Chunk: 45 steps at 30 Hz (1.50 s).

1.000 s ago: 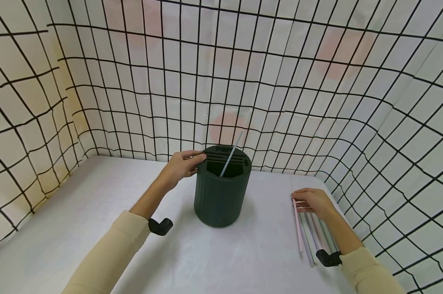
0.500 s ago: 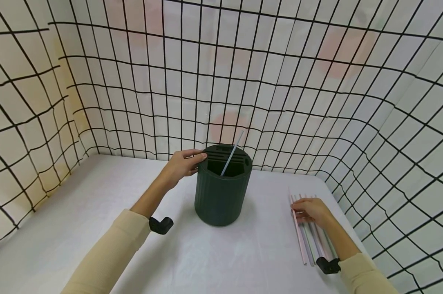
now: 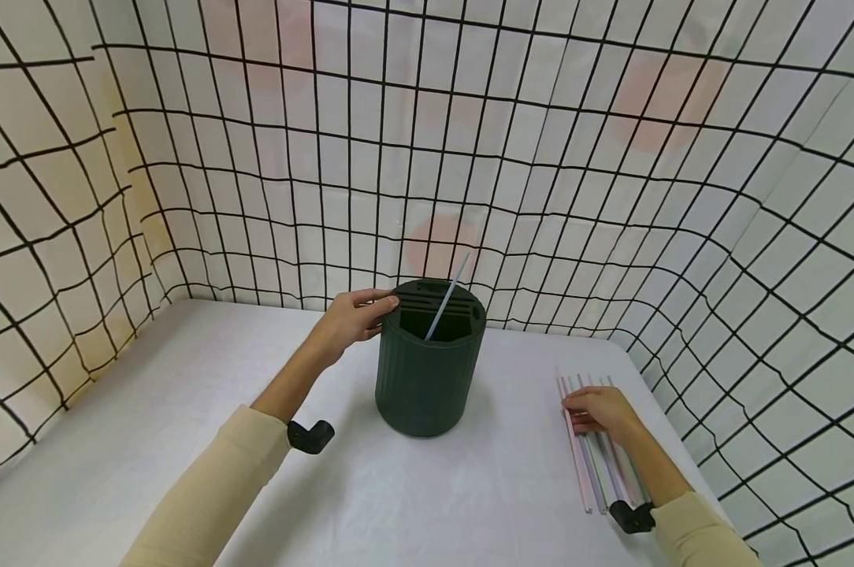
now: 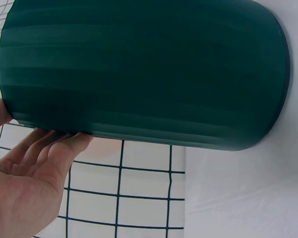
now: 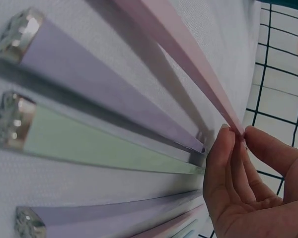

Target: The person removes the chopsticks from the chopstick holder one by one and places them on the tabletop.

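A dark green ribbed utensil holder [image 3: 423, 386] stands upright on the white tabletop, with slots and a wider opening in its top. One light blue chopstick [image 3: 447, 298] leans in that opening. My left hand [image 3: 345, 323] holds the holder's upper left side, thumb at the rim and fingers along the wall. Over on the right, my right hand [image 3: 600, 409] pinches a pink chopstick [image 5: 184, 49] between thumb and fingertips. Beside it lie a lilac chopstick [image 5: 89, 74] and a pale green chopstick [image 5: 89, 134], both with silver decorated ends. The right hand hides parts of the row.
Another lilac chopstick [image 5: 104, 213] and several more pastel ones lie further right in the row. Black wire grid [image 3: 540, 197] rises behind and at both sides of the table [image 3: 427, 504]. The right grid runs close to the right forearm.
My right hand has moved a little toward the front with the pink chopstick, uncovering the far ends of the row. The left hand and utensil holder have stayed in place.
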Available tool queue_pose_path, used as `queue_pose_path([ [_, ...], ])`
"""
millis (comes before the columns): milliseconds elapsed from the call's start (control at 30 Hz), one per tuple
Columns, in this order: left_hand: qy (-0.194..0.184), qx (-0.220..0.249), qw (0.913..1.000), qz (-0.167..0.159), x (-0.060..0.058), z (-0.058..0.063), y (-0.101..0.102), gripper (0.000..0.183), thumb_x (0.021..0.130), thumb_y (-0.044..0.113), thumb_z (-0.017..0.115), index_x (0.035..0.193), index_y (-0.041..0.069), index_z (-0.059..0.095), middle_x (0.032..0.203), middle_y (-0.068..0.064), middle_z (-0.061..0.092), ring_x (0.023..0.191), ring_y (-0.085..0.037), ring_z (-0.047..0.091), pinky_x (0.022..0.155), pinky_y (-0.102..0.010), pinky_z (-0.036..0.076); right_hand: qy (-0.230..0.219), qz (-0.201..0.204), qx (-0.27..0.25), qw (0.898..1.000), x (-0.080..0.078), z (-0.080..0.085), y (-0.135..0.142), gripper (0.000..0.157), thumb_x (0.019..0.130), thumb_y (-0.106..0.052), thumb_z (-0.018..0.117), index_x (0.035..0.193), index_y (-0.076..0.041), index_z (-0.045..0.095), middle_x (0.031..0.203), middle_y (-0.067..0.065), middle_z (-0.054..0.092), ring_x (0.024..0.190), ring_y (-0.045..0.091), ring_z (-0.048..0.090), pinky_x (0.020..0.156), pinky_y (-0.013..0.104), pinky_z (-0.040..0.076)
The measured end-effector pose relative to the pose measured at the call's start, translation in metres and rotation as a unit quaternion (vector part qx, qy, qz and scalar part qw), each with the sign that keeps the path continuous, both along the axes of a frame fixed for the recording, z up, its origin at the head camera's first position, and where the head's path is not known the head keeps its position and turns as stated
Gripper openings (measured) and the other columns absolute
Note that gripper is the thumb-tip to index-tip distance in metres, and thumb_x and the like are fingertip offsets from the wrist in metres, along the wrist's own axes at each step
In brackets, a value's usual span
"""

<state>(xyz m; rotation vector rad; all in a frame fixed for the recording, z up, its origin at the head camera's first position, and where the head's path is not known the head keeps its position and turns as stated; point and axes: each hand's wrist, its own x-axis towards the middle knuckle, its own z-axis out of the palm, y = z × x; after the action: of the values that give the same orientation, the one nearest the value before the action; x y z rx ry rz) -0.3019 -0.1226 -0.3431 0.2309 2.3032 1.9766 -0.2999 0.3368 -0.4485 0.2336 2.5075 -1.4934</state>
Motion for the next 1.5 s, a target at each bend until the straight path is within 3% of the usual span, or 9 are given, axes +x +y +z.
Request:
queue_pose_path([
  [333, 0.000, 0.002, 1.0000, -0.004, 0.001, 0.000, -0.001, 0.056, 0.101, 0.036, 0.065, 0.147, 0.008, 0.053, 0.139, -0.015, 0.062, 0.127, -0.028, 0.063, 0.105, -0.039, 0.053, 0.007, -0.007, 0.003, 1.000, 0.001, 0.004, 0.003, 0.038, 0.095, -0.013, 0.069, 0.122, 0.014, 0.063, 0.088, 0.005, 0.073, 0.073, 0.013, 0.069, 0.066, 0.027, 0.062],
  [600, 0.005, 0.001, 1.0000, -0.002, 0.002, 0.001, -0.001, 0.054, 0.100, 0.036, 0.065, 0.145, 0.008, 0.055, 0.136, -0.015, 0.064, 0.125, -0.028, 0.064, 0.105, -0.038, 0.054, 0.026, -0.011, 0.013, 1.000, -0.002, 0.021, -0.005, 0.043, 0.098, -0.017, 0.068, 0.128, 0.013, 0.060, 0.105, 0.014, 0.074, 0.082, 0.016, 0.071, 0.071, 0.027, 0.062],
  [800, 0.004, -0.001, 1.0000, -0.001, 0.002, 0.002, -0.001, 0.054, 0.100, 0.036, 0.065, 0.145, 0.008, 0.055, 0.135, -0.015, 0.064, 0.124, -0.028, 0.065, 0.104, -0.038, 0.054, 0.088, 0.021, 0.024, 0.996, -0.005, 0.064, -0.037, 0.045, 0.100, -0.026, 0.067, 0.131, 0.005, 0.061, 0.120, 0.017, 0.071, 0.086, 0.010, 0.072, 0.081, 0.027, 0.062],
  [900, 0.003, -0.003, 1.0000, 0.000, 0.002, 0.002, -0.001, 0.053, 0.100, 0.036, 0.065, 0.145, 0.008, 0.055, 0.135, -0.015, 0.064, 0.124, -0.028, 0.065, 0.104, -0.039, 0.054, 0.111, 0.038, 0.027, 0.993, -0.001, 0.095, -0.065, 0.045, 0.099, -0.031, 0.067, 0.130, 0.001, 0.063, 0.127, 0.019, 0.068, 0.090, 0.011, 0.073, 0.095, 0.037, 0.059],
  [1000, 0.003, -0.003, 1.0000, -0.002, 0.002, 0.001, 0.000, 0.054, 0.100, 0.036, 0.065, 0.145, 0.008, 0.055, 0.136, -0.015, 0.064, 0.124, -0.028, 0.065, 0.104, -0.039, 0.054, 0.126, 0.053, 0.030, 0.990, 0.003, 0.123, -0.095, 0.043, 0.098, -0.035, 0.068, 0.128, -0.004, 0.066, 0.126, 0.018, 0.069, 0.099, 0.020, 0.074, 0.109, 0.049, 0.049],
  [1133, -0.001, 0.001, 1.0000, -0.004, 0.003, 0.000, 0.000, 0.055, 0.100, 0.036, 0.065, 0.146, 0.008, 0.054, 0.137, -0.015, 0.063, 0.125, -0.028, 0.064, 0.105, -0.040, 0.053, 0.146, 0.073, 0.037, 0.986, 0.008, 0.152, -0.127, 0.040, 0.097, -0.038, 0.069, 0.125, -0.010, 0.067, 0.120, 0.013, 0.073, 0.107, 0.026, 0.073, 0.116, 0.059, 0.038],
  [1200, -0.003, 0.003, 1.0000, -0.004, 0.002, -0.001, 0.000, 0.055, 0.100, 0.036, 0.066, 0.146, 0.008, 0.054, 0.138, -0.015, 0.062, 0.126, -0.028, 0.063, 0.106, -0.040, 0.053, 0.152, 0.084, 0.025, 0.984, 0.009, 0.162, -0.140, 0.039, 0.097, -0.039, 0.069, 0.124, -0.011, 0.068, 0.119, 0.012, 0.073, 0.106, 0.025, 0.073, 0.117, 0.059, 0.037],
  [1300, 0.000, 0.004, 1.0000, -0.003, 0.002, -0.001, -0.001, 0.055, 0.100, 0.036, 0.066, 0.146, 0.008, 0.054, 0.138, -0.015, 0.062, 0.126, -0.028, 0.063, 0.105, -0.040, 0.053, 0.165, 0.112, -0.008, 0.980, 0.011, 0.171, -0.156, 0.037, 0.097, -0.034, 0.070, 0.124, -0.008, 0.068, 0.120, 0.013, 0.072, 0.103, 0.023, 0.074, 0.113, 0.049, 0.046],
  [1500, 0.005, 0.004, 1.0000, -0.002, 0.002, -0.001, -0.001, 0.053, 0.100, 0.036, 0.065, 0.145, 0.008, 0.056, 0.135, -0.015, 0.064, 0.122, -0.027, 0.065, 0.104, -0.039, 0.054, 0.171, 0.157, -0.047, 0.972, 0.011, 0.176, -0.182, 0.038, 0.098, -0.029, 0.070, 0.125, -0.003, 0.067, 0.125, 0.012, 0.069, 0.106, 0.025, 0.073, 0.107, 0.043, 0.052],
])
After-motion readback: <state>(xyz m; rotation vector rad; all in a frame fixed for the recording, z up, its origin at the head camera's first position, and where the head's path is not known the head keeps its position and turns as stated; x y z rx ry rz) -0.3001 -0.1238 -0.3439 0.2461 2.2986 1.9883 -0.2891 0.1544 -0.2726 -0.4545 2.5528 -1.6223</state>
